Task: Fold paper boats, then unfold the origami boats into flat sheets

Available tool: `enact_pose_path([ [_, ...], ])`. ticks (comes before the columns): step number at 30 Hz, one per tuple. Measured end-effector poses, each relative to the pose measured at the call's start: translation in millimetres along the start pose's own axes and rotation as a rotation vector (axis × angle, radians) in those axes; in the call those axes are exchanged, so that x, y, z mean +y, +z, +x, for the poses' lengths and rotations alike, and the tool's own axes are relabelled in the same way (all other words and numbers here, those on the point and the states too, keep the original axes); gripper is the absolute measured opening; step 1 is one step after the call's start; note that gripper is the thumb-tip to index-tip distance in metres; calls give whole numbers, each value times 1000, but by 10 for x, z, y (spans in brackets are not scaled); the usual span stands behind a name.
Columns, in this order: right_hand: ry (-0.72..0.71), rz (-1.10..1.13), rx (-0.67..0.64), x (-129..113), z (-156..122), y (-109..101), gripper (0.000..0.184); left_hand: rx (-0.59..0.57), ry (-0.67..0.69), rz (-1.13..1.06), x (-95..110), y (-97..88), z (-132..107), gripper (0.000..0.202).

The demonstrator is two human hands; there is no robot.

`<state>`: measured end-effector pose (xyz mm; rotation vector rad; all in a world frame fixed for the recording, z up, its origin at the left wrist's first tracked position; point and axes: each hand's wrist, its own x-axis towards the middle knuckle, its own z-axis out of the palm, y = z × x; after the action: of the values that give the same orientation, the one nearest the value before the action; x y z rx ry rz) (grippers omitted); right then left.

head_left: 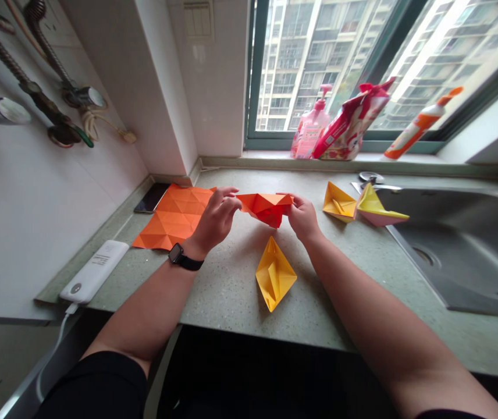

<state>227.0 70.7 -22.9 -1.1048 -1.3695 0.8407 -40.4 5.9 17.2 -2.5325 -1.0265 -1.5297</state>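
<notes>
Raised above the counter is a folded orange-red paper boat, partly shaped. My right hand is closed on its right end. At its left end my left hand has thumb and fingers pinched around the paper's tip. Below them on the counter lies a yellow paper boat. A creased orange paper sheet lies flat, partly behind my left hand. Off to the right stand a yellow-orange paper boat and a yellow and pink paper boat, side by side.
A metal sink is set into the counter at right. A phone and a white power bank with a cable lie at left. On the sill stand a pink pump bottle, a red bag and an orange-white bottle.
</notes>
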Motion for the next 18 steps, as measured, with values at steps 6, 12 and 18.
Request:
enact_pose_path([
  [6,51,152,68,-99,-14,52,37,-3,-99,204,-224,-114,20,17],
  [12,34,115,59,-125,-84,91,34,-110,-294,168,-249,-64,-2,22],
  [18,-62,-120,19,-78,-104,50,39,-143,-579,-175,1,71,-25,47],
])
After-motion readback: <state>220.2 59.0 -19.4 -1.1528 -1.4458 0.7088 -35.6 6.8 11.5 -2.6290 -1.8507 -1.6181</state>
